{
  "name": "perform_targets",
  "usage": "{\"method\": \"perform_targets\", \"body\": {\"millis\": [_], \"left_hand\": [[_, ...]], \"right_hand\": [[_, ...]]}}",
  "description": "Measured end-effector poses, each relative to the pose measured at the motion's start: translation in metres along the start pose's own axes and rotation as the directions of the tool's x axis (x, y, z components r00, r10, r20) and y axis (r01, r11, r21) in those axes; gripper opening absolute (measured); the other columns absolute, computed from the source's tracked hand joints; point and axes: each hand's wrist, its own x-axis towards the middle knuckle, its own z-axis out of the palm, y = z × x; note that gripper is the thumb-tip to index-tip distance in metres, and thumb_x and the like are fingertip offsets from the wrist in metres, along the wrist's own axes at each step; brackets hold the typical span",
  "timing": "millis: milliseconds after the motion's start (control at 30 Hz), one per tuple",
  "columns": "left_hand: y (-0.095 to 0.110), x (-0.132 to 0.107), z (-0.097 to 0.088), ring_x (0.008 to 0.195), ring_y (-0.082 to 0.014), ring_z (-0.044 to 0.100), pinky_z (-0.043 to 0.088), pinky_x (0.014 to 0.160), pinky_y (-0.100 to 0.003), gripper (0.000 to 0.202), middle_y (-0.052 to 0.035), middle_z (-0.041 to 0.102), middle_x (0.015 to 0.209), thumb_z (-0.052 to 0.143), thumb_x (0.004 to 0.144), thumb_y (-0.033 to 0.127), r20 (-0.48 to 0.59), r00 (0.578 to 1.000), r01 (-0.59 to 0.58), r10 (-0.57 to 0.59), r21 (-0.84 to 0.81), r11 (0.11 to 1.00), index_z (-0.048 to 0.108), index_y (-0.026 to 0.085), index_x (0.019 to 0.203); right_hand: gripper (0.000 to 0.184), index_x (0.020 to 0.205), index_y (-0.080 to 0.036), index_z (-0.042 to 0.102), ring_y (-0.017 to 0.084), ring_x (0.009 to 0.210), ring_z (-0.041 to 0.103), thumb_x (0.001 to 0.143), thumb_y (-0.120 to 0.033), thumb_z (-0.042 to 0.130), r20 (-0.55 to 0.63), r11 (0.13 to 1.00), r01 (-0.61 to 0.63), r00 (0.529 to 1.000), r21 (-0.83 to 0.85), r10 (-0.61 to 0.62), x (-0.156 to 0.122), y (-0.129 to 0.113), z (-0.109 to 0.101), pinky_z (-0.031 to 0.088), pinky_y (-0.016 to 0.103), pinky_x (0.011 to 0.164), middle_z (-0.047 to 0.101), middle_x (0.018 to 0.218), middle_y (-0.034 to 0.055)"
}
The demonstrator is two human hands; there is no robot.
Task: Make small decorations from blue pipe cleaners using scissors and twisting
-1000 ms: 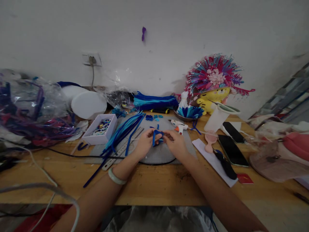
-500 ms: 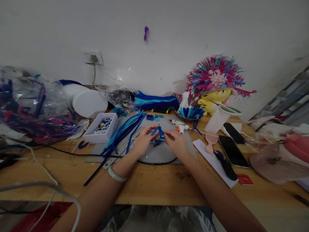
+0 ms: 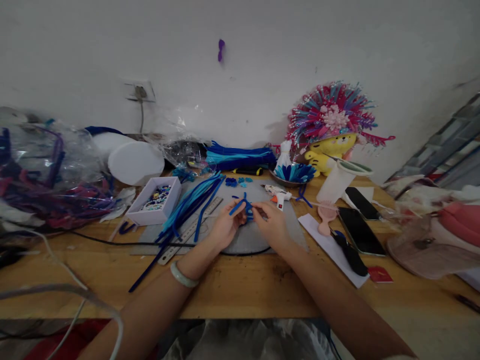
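Desk (image 3: pixel 240 300) of yellow-brown wood, crowded from end to end

At far left, crumpled clear plastic bags (image 3: pixel 78 155) over a tangle of purple and pink fuzzy strips (image 3: pixel 63 202). Next, white round flat-faced discs (image 3: pixel 137 163), propped up one in front of the other. Nearer the front edge, a white rectangular box (image 3: pixel 148 218), open at the top, with small blue, white and gold-toned beads (image 3: pixel 156 197) inside. Just beside it, a loose sheaf of long dark-blue and light-blue fuzzy strips (image 3: pixel 191 202), lying partly over a flat pale ruler (image 3: pixel 172 254).

At centre, above a thin grey mat (image 3: pixel 294 237): left grip (image 3: pixel 225 227), a bare hand with a pale green bangle (image 3: pixel 183 276) at the wrist, narrow and closed on a small bent piece of bright-blue fuzzy strip (image 3: pixel 246 206). Held between both hands, with one free end jutting toward the left. Right grip (image 3: pixel 272 222), likewise bare, with thumb and forefinger pinched on the right side of the same piece; finer folds too small to tell.

Farther right, a white-and-orange glue gun (image 3: pixel 276 194), then a dark shallow bowl (image 3: pixel 282 183) full of blue petal-like strips (image 3: pixel 298 172). Beyond, a yellow plush animal (image 3: pixel 343 144) under a spiky red, pink and blue headpiece (image 3: pixel 333 110). Nearer, a white cylindrical container (image 3: pixel 333 186), a pink oval-headed hairbrush (image 3: pixel 327 214) and a black-screened phone (image 3: pixel 360 231). At far right, a pink cap with a sheer brim (image 3: pixel 423 257).
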Motion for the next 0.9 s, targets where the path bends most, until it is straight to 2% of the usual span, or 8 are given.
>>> {"method": "perform_targets", "body": {"millis": [133,300,433,533,667,900], "left_hand": [[-0.003,-0.001,0.001,0.048,-0.0057,0.045,0.034,0.046,-0.018,0.016,0.0038,0.051,0.054,0.069,0.06,0.021,0.017,0.999,0.05,-0.048,-0.073,0.996,0.056,0.014,0.066],[-0.007,-0.001,0.001,0.051,-0.0053,0.046,0.035,0.05,-0.018,0.016,0.0024,0.055,0.061,0.07,0.058,0.02,0.017,0.997,0.07,-0.069,-0.076,0.995,0.058,0.013,0.067],[-0.006,0.005,-0.006,0.052,-0.0057,0.045,0.033,0.051,-0.019,0.015,0.0039,0.053,0.057,0.07,0.056,0.02,0.016,0.997,0.071,-0.073,0.065,0.995,0.058,0.014,0.063],[-0.003,0.009,-0.012,0.05,-0.0057,0.042,0.03,0.05,-0.02,0.013,0.0048,0.049,0.052,0.069,0.054,0.017,0.019,0.998,0.061,-0.065,0.166,0.984,0.057,0.014,0.057],[0.001,0.01,-0.014,0.049,-0.0067,0.041,0.028,0.051,-0.022,0.01,0.0047,0.051,0.052,0.068,0.055,0.018,-0.003,0.996,0.082,-0.084,0.258,0.963,0.059,0.016,0.059],[0.008,0.008,-0.014,0.047,-0.007,0.039,0.027,0.05,-0.023,0.019,0.0038,0.049,0.049,0.071,0.049,0.024,0.014,0.991,0.119,-0.134,0.366,0.923,0.057,0.013,0.054]], "right_hand": [[0.017,0.082,-0.018,0.062,0.014,0.067,0.057,0.075,-0.02,0.046,-0.005,1.0,-0.016,1.0,0.0,0.016,-0.001,0.0,0.001,0.046,0.026,0.063,0.062,0.076,0.0048],[0.016,0.081,-0.019,0.06,0.014,0.068,0.057,0.074,-0.019,0.046,0.01,0.998,-0.063,0.998,0.031,0.063,-0.002,0.001,0.003,0.046,0.027,0.063,0.062,0.075,0.004],[0.023,0.093,-0.019,0.057,0.013,0.066,0.056,0.073,-0.016,0.045,0.15,0.988,-0.135,0.981,0.08,0.122,0.0,0.004,0.002,0.046,0.026,0.062,0.061,0.073,0.0024],[0.027,0.095,-0.018,0.057,0.012,0.065,0.055,0.071,-0.014,0.046,0.237,0.991,-0.121,0.966,0.049,0.106,0.003,0.006,0.002,0.046,0.025,0.061,0.06,0.075,0.0025],[0.024,0.091,-0.017,0.056,0.012,0.065,0.054,0.069,-0.013,0.046,0.251,0.998,-0.062,0.966,-0.021,0.065,0.004,0.007,0.001,0.045,0.025,0.061,0.059,0.074,0.003],[0.017,0.083,-0.02,0.053,0.011,0.059,0.051,0.068,-0.015,0.046,0.286,0.997,-0.068,0.956,-0.018,0.071,0.004,0.005,-0.001,0.042,0.023,0.058,0.055,0.067,-0.0003]]}}
